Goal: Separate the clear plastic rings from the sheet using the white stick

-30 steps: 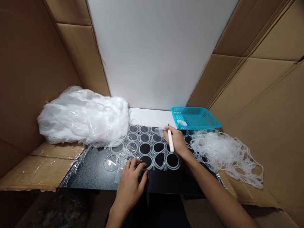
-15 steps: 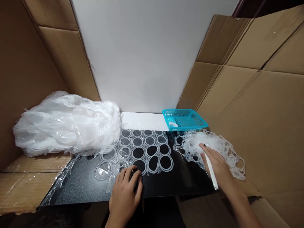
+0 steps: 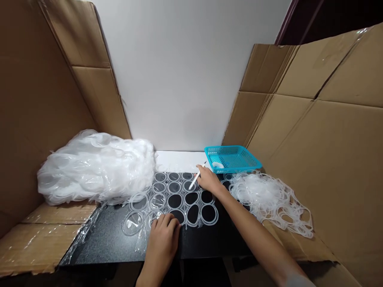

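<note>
Right hand (image 3: 209, 181) pinching thin white stick tool (image 3: 196, 180), tip slanting near-left onto far rings of clear plastic ring sheet (image 3: 179, 197); left hand (image 3: 163, 231) lying flat, pressing sheet's near edge.

A translucent, whitish plastic sheet (image 3: 176, 195) is lying on a black, faintly speckled tabletop (image 3: 113, 235), its rows of circles forming a honeycomb-like pattern with dark discs showing through. A slim white tool (image 3: 194, 182) is resting in the right hand (image 3: 207, 180). The basket (image 3: 231, 158) is showing bright turquoise with a fine mesh pattern. Milky-white heaps (image 3: 95, 167) and a tangle of clear rings (image 3: 269, 197) are sitting against plain brown cardboard (image 3: 329, 159).
</note>
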### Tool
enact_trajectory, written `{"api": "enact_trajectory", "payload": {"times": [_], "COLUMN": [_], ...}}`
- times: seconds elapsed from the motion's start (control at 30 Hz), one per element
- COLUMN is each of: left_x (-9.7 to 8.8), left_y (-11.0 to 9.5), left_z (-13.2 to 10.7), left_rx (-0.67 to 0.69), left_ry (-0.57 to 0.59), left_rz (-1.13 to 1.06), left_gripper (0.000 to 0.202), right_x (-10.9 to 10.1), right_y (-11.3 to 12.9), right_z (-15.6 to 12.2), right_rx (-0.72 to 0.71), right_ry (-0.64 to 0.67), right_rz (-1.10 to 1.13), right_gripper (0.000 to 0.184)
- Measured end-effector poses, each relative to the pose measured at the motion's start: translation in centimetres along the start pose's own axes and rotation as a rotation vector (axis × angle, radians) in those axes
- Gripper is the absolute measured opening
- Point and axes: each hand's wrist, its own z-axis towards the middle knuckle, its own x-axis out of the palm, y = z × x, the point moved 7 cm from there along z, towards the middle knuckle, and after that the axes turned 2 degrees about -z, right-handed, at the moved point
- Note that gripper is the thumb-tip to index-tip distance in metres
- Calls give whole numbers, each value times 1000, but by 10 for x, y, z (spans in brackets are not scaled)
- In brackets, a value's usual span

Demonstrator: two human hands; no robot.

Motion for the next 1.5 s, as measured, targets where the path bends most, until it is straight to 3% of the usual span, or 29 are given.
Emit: {"api": "enact_trajectory", "payload": {"times": [0.1, 0.17, 0.3, 0.43, 0.77, 1.0, 1.17, 1.3, 1.37, 1.5], "left_x": [2, 7, 33, 47, 25, 38, 45, 33, 25, 15], "left_y": [-12, -27, -53, -65, -83, -91, -99, -93, -83, -54], "left_z": [4, 6, 15, 29, 35, 25, 22, 19, 17, 7], "left_rx": [37, 48, -75, -162, -54, -20, 0, 19, 13, -9], "left_ry": [34, 27, 62, 37, -93, -77, -77, -15, 19, 35], "left_rz": [-33, -31, 120, 69, -256, -258, -323, -351, -313, -189], "left_gripper": [16, 23, 31, 33, 29, 27, 28, 28, 36, 43], "right_x": [5, 9, 20, 23, -28, -45, -48, -49, -48, -36], "right_y": [-3, -4, -6, -7, 0, -20, -25, -12, 5, 36], "right_z": [45, 63, 80, 82, 76, 82, 77, 66, 51, -5], "right_rx": [113, 144, 143, 99, 97, 118, 52, -18, -133, -391], "right_ry": [26, 18, -5, 11, -174, -175, -185, -212, -199, 12], "right_rz": [-77, -96, -148, -205, -378, -425, -432, -284, -96, 140], "right_gripper": [42, 41, 39, 31, 43, 42, 39, 34, 35, 27]}}
